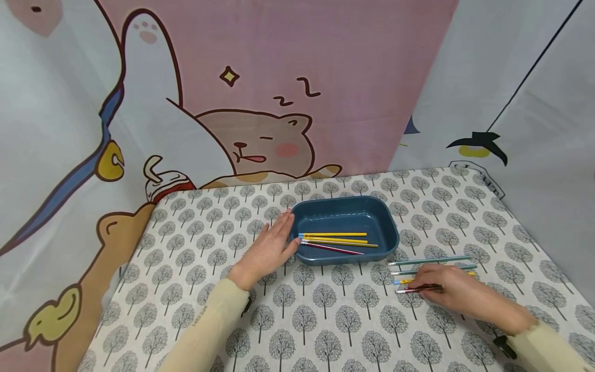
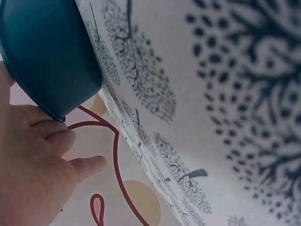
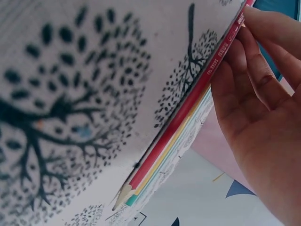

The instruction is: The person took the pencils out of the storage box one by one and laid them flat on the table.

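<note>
My left hand [image 1: 266, 253] rests against the left end of a dark blue rectangular bin [image 1: 393, 227], its fingers at the rim; the left wrist view shows the thumb extended away from the bin wall [image 2: 51, 56]. Inside the bin lie several yellow pencils [image 1: 334, 234] and a dark red pencil [image 1: 337, 249]. To the right of the bin, my right hand [image 1: 451, 289] pinches a red pencil [image 3: 188, 101], which lies low along the cloth with its sharpened tip toward the wrist. Just beyond it are a yellow pencil [image 1: 402, 281] and two teal pencils [image 1: 432, 260], partly covered by the hand.
A white cloth [image 1: 325, 320] printed with grey trees covers the table. Behind it hangs a pink curtain [image 1: 362, 77] with a cartoon bear, and pale fabric [image 1: 548, 103] hangs at the right. The bin stands near the table's back edge.
</note>
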`<state>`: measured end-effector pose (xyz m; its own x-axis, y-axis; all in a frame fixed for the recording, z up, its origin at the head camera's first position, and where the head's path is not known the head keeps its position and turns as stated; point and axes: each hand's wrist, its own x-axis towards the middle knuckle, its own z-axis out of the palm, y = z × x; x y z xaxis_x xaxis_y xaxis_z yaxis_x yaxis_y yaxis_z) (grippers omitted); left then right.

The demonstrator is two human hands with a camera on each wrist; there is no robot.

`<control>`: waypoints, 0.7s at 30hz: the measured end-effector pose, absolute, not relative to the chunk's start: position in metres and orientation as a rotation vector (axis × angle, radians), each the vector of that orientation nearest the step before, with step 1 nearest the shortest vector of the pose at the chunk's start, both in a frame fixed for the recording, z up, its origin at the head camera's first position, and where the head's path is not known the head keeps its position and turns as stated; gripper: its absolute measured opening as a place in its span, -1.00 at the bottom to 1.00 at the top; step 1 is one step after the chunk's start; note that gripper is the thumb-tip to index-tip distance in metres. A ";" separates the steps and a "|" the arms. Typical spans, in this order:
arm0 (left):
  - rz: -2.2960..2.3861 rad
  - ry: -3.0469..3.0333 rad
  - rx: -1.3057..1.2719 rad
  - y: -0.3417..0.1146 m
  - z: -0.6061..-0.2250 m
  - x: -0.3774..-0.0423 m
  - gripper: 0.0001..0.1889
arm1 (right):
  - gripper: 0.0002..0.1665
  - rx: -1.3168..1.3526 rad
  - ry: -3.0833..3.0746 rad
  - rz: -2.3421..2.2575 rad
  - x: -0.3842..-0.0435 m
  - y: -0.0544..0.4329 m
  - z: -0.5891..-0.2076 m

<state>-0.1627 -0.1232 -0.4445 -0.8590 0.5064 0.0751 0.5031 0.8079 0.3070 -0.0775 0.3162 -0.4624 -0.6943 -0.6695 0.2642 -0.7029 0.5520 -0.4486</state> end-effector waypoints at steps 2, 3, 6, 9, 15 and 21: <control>0.504 2.980 0.834 -0.123 -0.445 -0.163 -0.25 | -0.51 1.190 -2.711 0.829 -0.077 0.316 -0.461; 0.506 2.980 0.831 -0.123 -0.445 -0.163 -0.26 | -0.52 1.186 -2.718 0.830 -0.076 0.316 -0.459; 0.514 2.978 0.828 -0.123 -0.444 -0.163 -0.26 | -0.54 1.154 -2.748 0.817 -0.074 0.315 -0.454; 0.515 2.977 0.830 -0.123 -0.445 -0.163 -0.26 | -0.59 1.123 -2.784 0.799 -0.074 0.314 -0.447; 0.521 2.977 0.829 -0.122 -0.444 -0.163 -0.26 | -0.61 1.047 -2.781 0.754 -0.074 0.308 -0.427; 0.535 2.974 0.825 -0.122 -0.445 -0.163 -0.26 | -0.60 0.965 -2.742 0.680 -0.078 0.296 -0.406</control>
<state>-0.1630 -0.1222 -0.4452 -0.8613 0.5015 0.0815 0.4985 0.8029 0.3269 -0.0776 0.2961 -0.4062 -0.7802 -0.5547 0.2892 -0.6256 0.6891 -0.3659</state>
